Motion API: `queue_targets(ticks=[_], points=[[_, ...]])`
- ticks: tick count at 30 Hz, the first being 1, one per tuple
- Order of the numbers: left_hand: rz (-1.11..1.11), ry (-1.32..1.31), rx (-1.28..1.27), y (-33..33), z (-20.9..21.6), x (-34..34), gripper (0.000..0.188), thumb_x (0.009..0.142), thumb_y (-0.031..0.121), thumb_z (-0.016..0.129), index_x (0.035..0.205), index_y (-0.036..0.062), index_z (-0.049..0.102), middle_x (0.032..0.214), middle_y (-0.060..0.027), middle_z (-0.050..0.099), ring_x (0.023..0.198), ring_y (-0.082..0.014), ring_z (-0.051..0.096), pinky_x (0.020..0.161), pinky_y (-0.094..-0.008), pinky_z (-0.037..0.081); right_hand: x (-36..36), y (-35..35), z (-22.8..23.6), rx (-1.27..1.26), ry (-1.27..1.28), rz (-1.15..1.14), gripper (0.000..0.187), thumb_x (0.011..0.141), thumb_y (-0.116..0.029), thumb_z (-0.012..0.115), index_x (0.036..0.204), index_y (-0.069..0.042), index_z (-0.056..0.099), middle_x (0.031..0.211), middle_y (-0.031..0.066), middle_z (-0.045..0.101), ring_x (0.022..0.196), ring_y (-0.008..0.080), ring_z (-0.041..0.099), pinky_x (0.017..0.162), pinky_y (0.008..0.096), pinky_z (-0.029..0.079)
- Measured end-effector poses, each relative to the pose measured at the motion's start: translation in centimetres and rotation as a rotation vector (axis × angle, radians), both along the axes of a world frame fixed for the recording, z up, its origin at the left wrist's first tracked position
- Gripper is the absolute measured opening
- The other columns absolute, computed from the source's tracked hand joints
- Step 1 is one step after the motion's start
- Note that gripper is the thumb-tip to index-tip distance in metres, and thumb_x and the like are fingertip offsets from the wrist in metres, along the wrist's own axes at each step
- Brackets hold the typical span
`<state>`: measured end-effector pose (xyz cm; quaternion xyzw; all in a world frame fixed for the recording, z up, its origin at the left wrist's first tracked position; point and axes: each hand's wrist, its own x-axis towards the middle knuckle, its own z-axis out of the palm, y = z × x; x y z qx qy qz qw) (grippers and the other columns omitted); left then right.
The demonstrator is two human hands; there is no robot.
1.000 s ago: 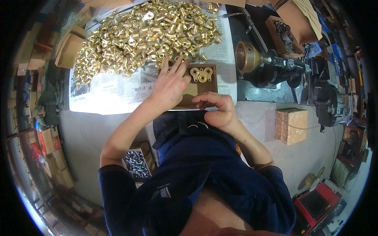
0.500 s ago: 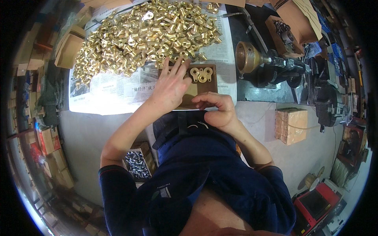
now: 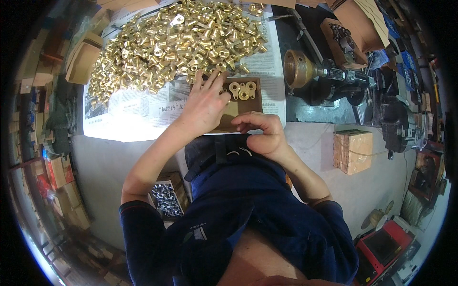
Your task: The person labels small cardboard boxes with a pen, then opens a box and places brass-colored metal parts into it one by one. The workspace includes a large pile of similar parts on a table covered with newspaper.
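In the head view, brass fittings (image 3: 244,95) sit in the far right part of the box (image 3: 252,107). The left hand (image 3: 204,106) reaches over the box's left side, fingers slightly spread; any grip is hidden. The right hand (image 3: 265,133) is at the box's near right edge, fingers curled, their hold unclear. Beyond the box, a brass pile (image 3: 179,50) covers newspaper (image 3: 274,57).

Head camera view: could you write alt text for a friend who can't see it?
A person's left hand reaches over a small open box holding a few gold-coloured parts, while the right hand is at its near right corner. Beyond, a big heap of gold-coloured metal pieces lies on newspaper.
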<state>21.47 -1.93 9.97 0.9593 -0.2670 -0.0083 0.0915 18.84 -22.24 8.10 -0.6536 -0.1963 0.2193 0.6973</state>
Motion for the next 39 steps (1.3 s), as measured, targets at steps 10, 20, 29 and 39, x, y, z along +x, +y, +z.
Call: queue_targets(ticks=[10,20,29,39], points=[[0.059,-0.043,0.016,-1.3,-0.9,0.9,0.037,0.079,0.023,0.067,0.11,0.0047,0.063,0.136,-0.0204,0.042,0.134,-0.0324,0.032,0.112,-0.0554,0.017,0.0,0.0,-0.2,0.025,0.001,-0.002,0.041,0.064,0.002,0.055,0.103,0.002,0.065,0.086,0.0089,0.063,0.081,0.0157,0.06,0.075,0.0273,0.049],[0.093,-0.053,0.045,-1.9,-1.5,1.2,0.037,0.074,0.023,0.068,0.106,0.0037,0.063,0.136,-0.0189,0.043,0.133,-0.0315,0.033,0.112,-0.0554,0.018,0.1,0.1,-0.1,0.004,-0.029,-0.009,0.04,0.063,0.003,0.056,0.102,0.003,0.065,0.084,0.0096,0.063,0.08,0.0166,0.061,0.074,0.0275,0.05],[0.093,-0.036,0.041,-1.9,-1.0,1.6,0.032,0.07,0.022,0.069,0.093,0.0003,0.065,0.133,-0.0181,0.047,0.132,-0.0299,0.035,0.112,-0.0522,0.021,0.0,0.1,-0.3,-0.007,-0.039,-0.018,0.041,0.062,0.004,0.055,0.102,0.002,0.066,0.083,0.0097,0.063,0.08,0.0166,0.061,0.074,0.0274,0.05],[0.128,-0.072,0.033,-1.9,-1.4,1.3,0.032,0.071,0.02,0.067,0.097,0.0017,0.061,0.13,-0.0198,0.048,0.129,-0.0314,0.039,0.111,-0.0534,0.021,-0.1,0.1,-0.4,-0.001,-0.022,-0.015,0.041,0.062,0.003,0.056,0.101,0.002,0.065,0.083,0.0093,0.062,0.079,0.0162,0.061,0.073,0.027,0.049]])
